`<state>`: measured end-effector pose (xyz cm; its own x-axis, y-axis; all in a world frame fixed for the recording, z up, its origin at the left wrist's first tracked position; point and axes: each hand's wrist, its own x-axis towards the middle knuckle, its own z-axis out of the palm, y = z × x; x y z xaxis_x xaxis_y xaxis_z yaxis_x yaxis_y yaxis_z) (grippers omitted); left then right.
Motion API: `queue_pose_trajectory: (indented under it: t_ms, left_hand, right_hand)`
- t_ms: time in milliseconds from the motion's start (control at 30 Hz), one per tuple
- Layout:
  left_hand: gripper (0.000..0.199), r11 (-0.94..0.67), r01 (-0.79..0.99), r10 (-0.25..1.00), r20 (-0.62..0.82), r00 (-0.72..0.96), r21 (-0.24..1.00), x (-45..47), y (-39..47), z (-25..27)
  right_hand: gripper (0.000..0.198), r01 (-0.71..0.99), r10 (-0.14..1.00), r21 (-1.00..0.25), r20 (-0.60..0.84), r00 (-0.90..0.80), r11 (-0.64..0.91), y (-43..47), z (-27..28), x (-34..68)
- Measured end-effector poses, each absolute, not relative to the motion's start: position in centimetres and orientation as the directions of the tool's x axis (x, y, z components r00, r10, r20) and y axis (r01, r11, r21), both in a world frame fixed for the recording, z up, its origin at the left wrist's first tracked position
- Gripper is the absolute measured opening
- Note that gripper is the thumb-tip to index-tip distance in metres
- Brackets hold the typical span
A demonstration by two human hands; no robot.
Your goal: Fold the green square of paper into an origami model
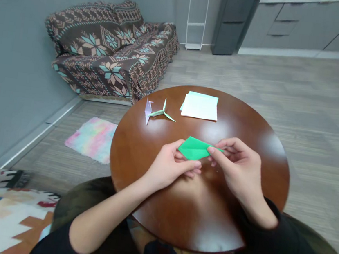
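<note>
A green folded paper (194, 147), kite-shaped with a crease along its middle, is held above the table between both hands. My left hand (175, 160) grips its wide left end and lower edge, with the thumb in front and the fingers partly hidden behind. At the narrow right end, my right hand (236, 158) pinches the paper between thumb and fingers, and the pointed tip sticks out past the thumb. Beyond my hands lie a purple folded paper crane (148, 110) and a pale green three-pointed folded paper (162, 111).
The round brown wooden table (141, 156) carries a stack of paper sheets (200, 107), white over light blue, at its far side. Past it stand a patterned sofa (110, 54) and grey cabinets (287, 24). A fluffy pastel rug (92, 139) lies on the floor to the left.
</note>
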<state>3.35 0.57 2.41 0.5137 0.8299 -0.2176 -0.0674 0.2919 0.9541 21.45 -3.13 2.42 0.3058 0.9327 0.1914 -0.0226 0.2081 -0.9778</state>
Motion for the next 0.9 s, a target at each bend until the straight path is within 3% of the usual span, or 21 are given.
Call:
queue_pose_trajectory:
  t_ms: [200,333,400,600,800,900]
  left_hand:
    - [0.042,0.332,-0.159,0.844,-0.218,0.49,0.93,3.2,1.0,2.2]
    - [0.027,0.118,-0.242,0.963,-0.051,0.264,0.963,3.1,1.3,2.3]
    - [0.025,0.05,-0.229,0.972,0.005,0.236,0.972,3.2,1.3,2.4]
    - [0.028,0.135,-0.215,0.937,-0.055,0.344,0.967,3.4,0.7,2.4]
    - [0.025,0.218,-0.305,0.947,-0.125,0.295,0.927,3.2,1.1,2.4]
    - [0.026,0.186,-0.305,0.967,-0.12,0.223,0.934,3.0,1.5,2.6]
  right_hand:
    - [0.02,-0.016,0.931,-0.976,0.2,0.304,0.215,-3.3,2.4,21.4]
    - [0.029,-0.128,0.97,-0.983,0.104,0.219,0.134,-3.4,2.2,21.1]
    - [0.028,-0.155,0.994,-0.987,0.027,0.104,0.043,-3.6,2.2,20.7]
    - [0.029,-0.16,0.994,-0.982,-0.085,-0.068,-0.095,-4.2,2.5,19.5]
    - [0.025,-0.115,0.99,-0.987,-0.104,-0.098,-0.115,-4.1,2.4,19.7]
    - [0.022,-0.079,0.992,-0.992,-0.096,-0.083,-0.103,-4.0,2.3,20.1]
